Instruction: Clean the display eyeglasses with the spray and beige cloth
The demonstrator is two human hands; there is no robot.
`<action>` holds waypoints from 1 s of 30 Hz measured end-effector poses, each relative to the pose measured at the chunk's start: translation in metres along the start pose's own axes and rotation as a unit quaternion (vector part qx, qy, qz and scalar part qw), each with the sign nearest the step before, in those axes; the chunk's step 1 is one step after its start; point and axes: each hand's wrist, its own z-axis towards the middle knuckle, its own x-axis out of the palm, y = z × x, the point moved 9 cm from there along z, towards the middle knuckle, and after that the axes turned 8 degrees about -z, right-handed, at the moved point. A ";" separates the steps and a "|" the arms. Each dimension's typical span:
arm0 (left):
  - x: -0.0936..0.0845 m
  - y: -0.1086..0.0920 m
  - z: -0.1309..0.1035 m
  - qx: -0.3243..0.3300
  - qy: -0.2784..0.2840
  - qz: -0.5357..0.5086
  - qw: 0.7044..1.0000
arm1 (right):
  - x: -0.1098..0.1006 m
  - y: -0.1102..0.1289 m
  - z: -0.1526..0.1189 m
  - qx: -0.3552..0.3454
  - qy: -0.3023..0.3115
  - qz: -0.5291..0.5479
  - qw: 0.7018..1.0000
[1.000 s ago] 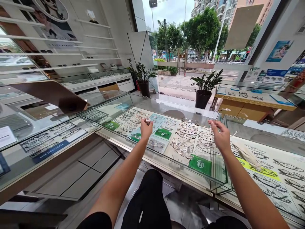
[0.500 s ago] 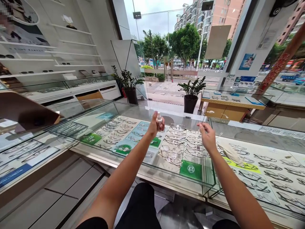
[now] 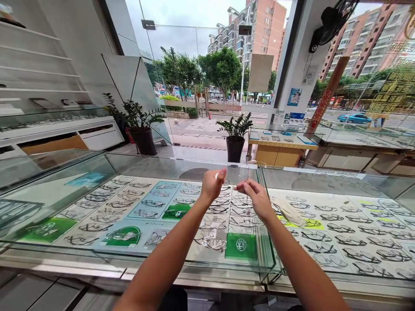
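My left hand is closed around a small white spray bottle, with only a little of the bottle showing past the fingers. Just to its right, the fingers of my right hand pinch a pair of thin-rimmed eyeglasses. The lenses stand up above the fingertips, facing the bottle across a small gap. Both hands are over the glass display counter. A pale, crumpled cloth lies on the counter, right of my right forearm.
Rows of eyeglasses and green cards show under the counter's glass. Beyond it stand two potted plants by the glass door. A low wooden display table is at the back right, and white shelves line the left wall.
The view has turned to the right. My hands have come closer together, bringing the eyeglasses near the spray bottle. My left hand has rotated, so less of the bottle shows.
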 end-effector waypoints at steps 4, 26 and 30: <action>-0.003 -0.002 -0.012 0.037 -0.004 0.044 0.998 | 0.014 0.008 -0.007 0.007 0.052 0.010 0.999; 0.001 -0.028 -0.022 0.084 0.006 0.077 0.993 | 0.035 0.010 -0.016 0.024 0.129 0.037 0.991; 0.014 -0.027 -0.024 0.072 0.076 0.108 0.989 | 0.017 0.005 -0.007 0.041 0.052 0.097 0.993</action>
